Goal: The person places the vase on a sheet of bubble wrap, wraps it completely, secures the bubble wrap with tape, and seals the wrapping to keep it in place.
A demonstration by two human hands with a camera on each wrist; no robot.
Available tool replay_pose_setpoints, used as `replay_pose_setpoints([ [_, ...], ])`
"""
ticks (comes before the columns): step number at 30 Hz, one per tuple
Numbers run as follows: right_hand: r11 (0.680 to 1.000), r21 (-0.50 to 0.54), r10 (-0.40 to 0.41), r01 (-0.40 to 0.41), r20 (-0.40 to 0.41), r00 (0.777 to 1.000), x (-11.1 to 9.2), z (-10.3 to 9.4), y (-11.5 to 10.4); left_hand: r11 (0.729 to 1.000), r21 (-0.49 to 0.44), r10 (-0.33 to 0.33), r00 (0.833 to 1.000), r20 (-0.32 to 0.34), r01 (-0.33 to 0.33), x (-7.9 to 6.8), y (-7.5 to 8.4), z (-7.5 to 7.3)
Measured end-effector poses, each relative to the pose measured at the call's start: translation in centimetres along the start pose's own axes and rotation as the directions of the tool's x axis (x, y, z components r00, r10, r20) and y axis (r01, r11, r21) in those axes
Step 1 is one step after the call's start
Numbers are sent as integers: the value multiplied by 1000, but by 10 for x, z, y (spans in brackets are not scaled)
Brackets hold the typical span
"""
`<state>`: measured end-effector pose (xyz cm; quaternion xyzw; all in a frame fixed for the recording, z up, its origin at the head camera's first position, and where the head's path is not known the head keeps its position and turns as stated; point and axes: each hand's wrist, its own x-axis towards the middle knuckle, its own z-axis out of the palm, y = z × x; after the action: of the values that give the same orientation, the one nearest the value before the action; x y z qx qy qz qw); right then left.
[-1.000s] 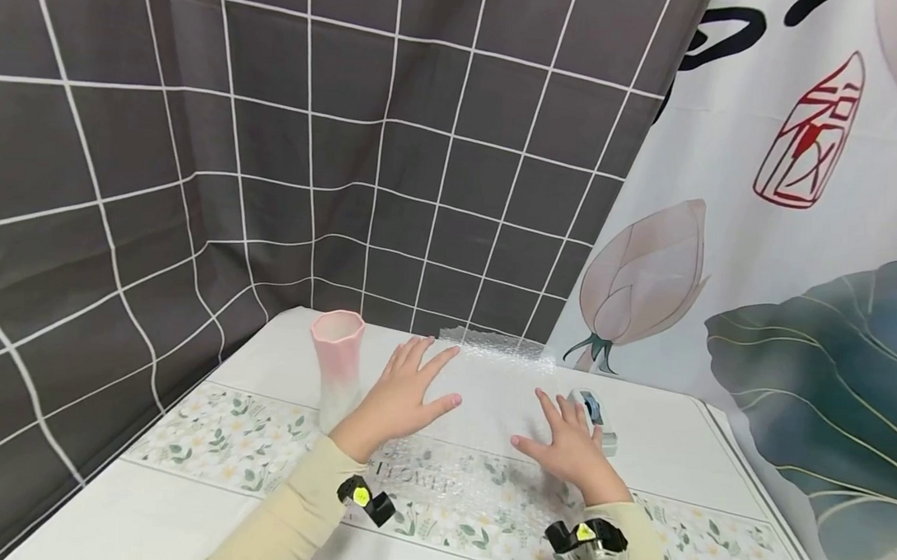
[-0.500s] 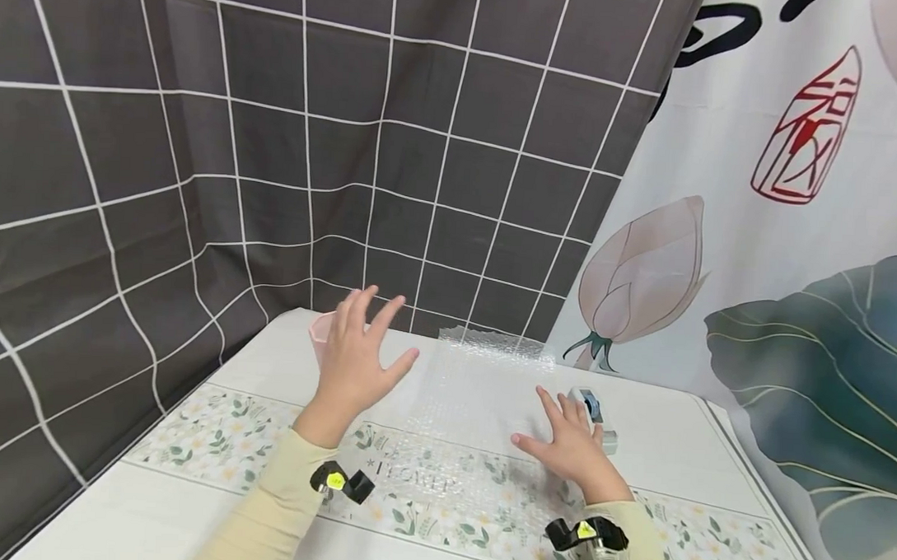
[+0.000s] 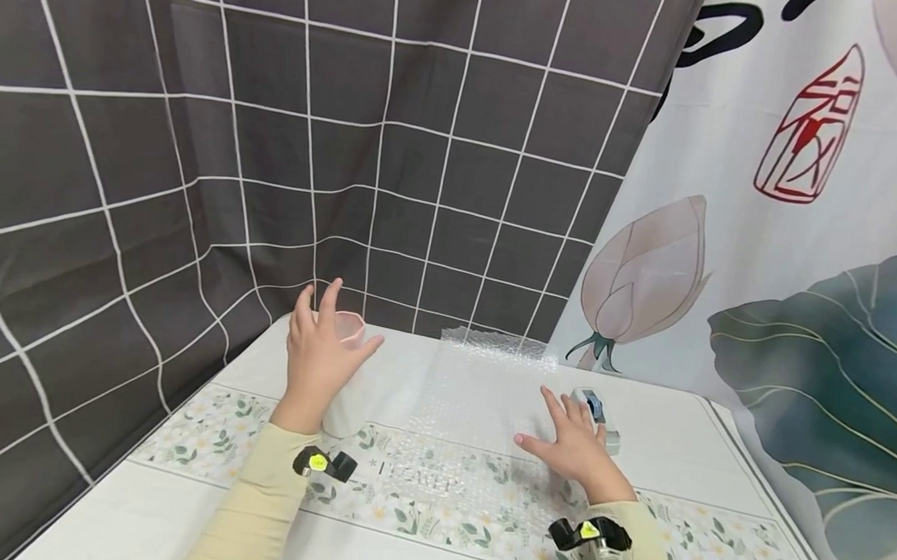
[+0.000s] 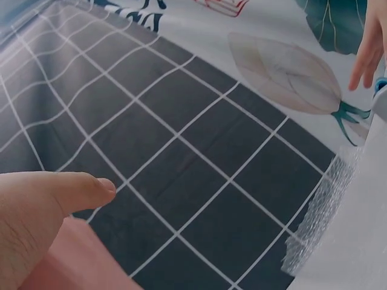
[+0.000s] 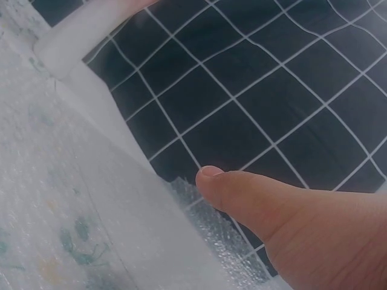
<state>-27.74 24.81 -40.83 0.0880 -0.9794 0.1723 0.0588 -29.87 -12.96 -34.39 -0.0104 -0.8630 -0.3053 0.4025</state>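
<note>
A tall vase [image 3: 345,415], pink at the top and white below, stands upright at the left of the table. My left hand [image 3: 315,362] is at the vase's upper part, fingers spread and thumb out to the right. It covers part of the vase in the head view, and I cannot tell whether it touches. In the left wrist view, the thumb lies just over the pink vase [image 4: 81,260]. A clear bubble wrap sheet [image 3: 466,412] lies flat in the middle. My right hand [image 3: 572,445], fingers spread, is at its right edge, beside a small pale tape dispenser [image 3: 610,440].
The white table [image 3: 680,436] has a flowered band across it. A dark grid cloth [image 3: 275,142] hangs behind and at the left. At the right hangs a white cloth [image 3: 668,156] with lotus prints. The wrap's far end reaches the table's back edge.
My left hand has moved left, from over the bubble wrap's left side to the vase, its fingers still spread. The right hand stays nearly where it was.
</note>
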Motion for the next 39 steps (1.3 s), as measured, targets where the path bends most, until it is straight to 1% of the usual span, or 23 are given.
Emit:
replay_pose_setpoints([
  [3,1000,6,6,-6,4,1000,-1,-1,1,996,-38,-80,995,58,83,0,-2,0],
  [6,1000,10,8,-8,4,1000,-1,-1,2,990,-41,-131,987,96,135,0,-5,2],
  [8,1000,12,8,-8,6,1000,-1,-1,2,988,-22,-150,982,111,154,1,-6,2],
  [11,1000,18,8,-8,14,1000,-1,0,1,985,16,-171,979,115,170,2,-8,3],
  [13,1000,20,5,-6,19,1000,-1,0,0,985,25,-173,978,113,171,2,-8,2],
  [18,1000,15,-5,4,16,1000,-1,3,-1,986,19,-165,982,91,164,1,-8,1],
  [22,1000,22,5,-6,33,999,0,4,-1,987,-6,-159,985,70,160,0,-5,1],
  [24,1000,18,4,-5,37,999,0,4,-1,987,-41,-153,987,45,155,0,-3,2],
  [27,1000,9,-8,7,23,1000,0,5,-1,983,-134,-131,991,-11,128,-2,2,5],
  [29,1000,-4,-20,20,5,1000,0,5,-1,974,-206,-111,993,-52,98,-4,5,8],
  [32,999,-12,-31,30,-10,999,1,6,-2,950,-309,-85,992,-97,51,-7,11,14],
  [36,999,1,-34,34,-11,999,2,8,-3,915,-404,-71,991,-110,21,-12,20,20],
  [39,997,49,-51,51,-9,999,3,11,-4,891,-453,-62,995,-82,18,-17,27,26],
])
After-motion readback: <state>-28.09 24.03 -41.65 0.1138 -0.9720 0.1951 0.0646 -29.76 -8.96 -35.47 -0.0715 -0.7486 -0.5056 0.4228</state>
